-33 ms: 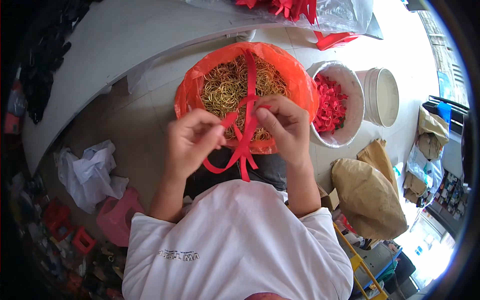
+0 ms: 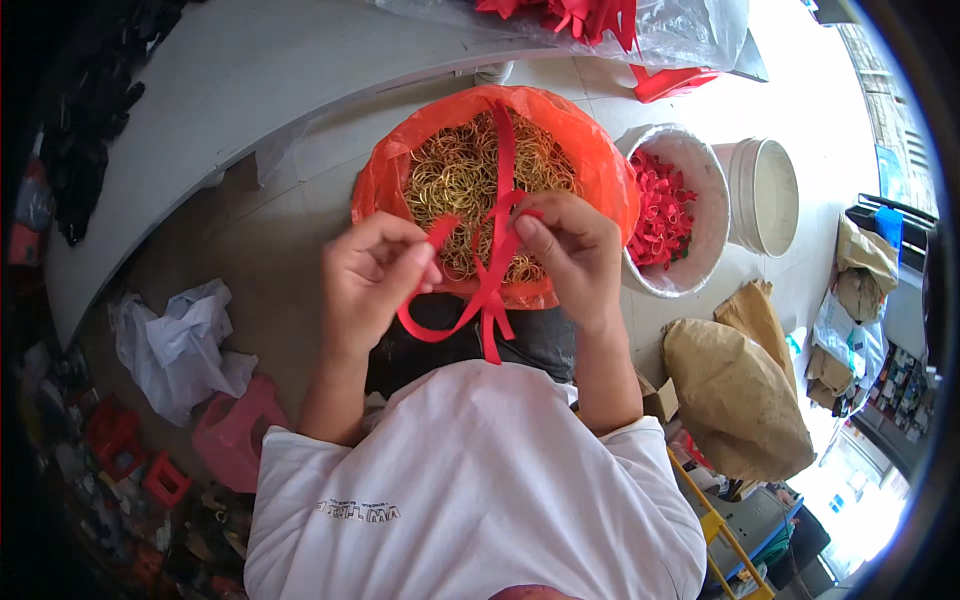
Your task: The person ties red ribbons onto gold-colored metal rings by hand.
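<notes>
Both hands are raised over a mass of gold-coloured metal rings [image 2: 445, 165], heaped in a container lined with an orange plastic bag [image 2: 380, 170]. Between thumb and fingers my left hand [image 2: 372, 275] pinches a red ribbon [image 2: 487, 290] near one end, and the tip sticks out past the fingertips. My right hand [image 2: 572, 245] pinches red ribbon too, close to where strips cross in the middle. One strip runs up across the rings to the bag's far rim, and loose ends hang toward my lap. Whether it is all one ribbon, I cannot tell.
Right of the bag stands a white bucket [image 2: 712, 225] holding small red ribbon pieces [image 2: 660, 205], beside another pale bucket [image 2: 775, 200]. A curved grey table [image 2: 250, 75] spans the far left. A pink stool [image 2: 238, 435] and brown sacks [image 2: 735, 395] sit at my sides.
My left hand has shifted slightly left, away from the right hand, drawing its ribbon end along and widening the loop. The right hand has hardly moved.
</notes>
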Demonstrator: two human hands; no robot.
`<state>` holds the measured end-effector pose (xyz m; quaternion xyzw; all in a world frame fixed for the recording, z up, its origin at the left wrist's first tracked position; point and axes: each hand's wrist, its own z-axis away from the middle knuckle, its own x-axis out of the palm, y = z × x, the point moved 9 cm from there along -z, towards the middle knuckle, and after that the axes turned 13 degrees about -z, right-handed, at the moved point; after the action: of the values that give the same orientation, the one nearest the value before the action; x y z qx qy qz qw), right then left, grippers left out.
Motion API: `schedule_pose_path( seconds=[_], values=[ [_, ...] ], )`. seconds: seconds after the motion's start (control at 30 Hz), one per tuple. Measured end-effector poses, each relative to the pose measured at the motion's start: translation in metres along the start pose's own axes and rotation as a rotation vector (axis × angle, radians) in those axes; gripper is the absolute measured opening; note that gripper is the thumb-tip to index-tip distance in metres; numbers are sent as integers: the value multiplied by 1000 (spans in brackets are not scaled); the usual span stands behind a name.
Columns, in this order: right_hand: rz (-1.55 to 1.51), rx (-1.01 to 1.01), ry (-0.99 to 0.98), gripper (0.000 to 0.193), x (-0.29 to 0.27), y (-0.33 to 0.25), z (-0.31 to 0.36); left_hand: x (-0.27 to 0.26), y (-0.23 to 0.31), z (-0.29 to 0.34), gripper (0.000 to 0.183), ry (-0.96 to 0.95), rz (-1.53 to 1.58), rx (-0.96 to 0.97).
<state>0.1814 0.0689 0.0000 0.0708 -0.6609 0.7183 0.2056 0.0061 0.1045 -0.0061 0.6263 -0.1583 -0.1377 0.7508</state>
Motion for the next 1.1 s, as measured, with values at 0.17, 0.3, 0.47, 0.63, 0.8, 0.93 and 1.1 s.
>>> schedule_pose_path(
  seconds=[0.17, 0.3, 0.47, 0.63, 0.8, 0.93, 1.1],
  values=[
    [385, -220, -290, 7, 44, -28, 15, 7, 3, -2, 7, 64, 97, 23],
    [127, -155, -150, 11, 43, -24, 10, 26, 9, 4, 14, -33, 69, 113],
    [-316, -101, 7, 13, 29, -12, 6, 41, 12, 5, 12, -98, 233, 50],
    [-330, -46, 28, 13, 26, -6, 8, 45, 15, 7, 14, -96, 146, 63],
    [-334, -129, 63, 13, 12, -16, 1, 61, 1, 17, 24, -290, 94, -28],
    [-267, -294, 258, 14, -19, -42, -5, 53, 3, 20, 28, -305, 47, 15],
    [906, -791, 267, 26, 32, -75, 41, 44, 4, 18, 31, -111, 113, 93]
  ],
)
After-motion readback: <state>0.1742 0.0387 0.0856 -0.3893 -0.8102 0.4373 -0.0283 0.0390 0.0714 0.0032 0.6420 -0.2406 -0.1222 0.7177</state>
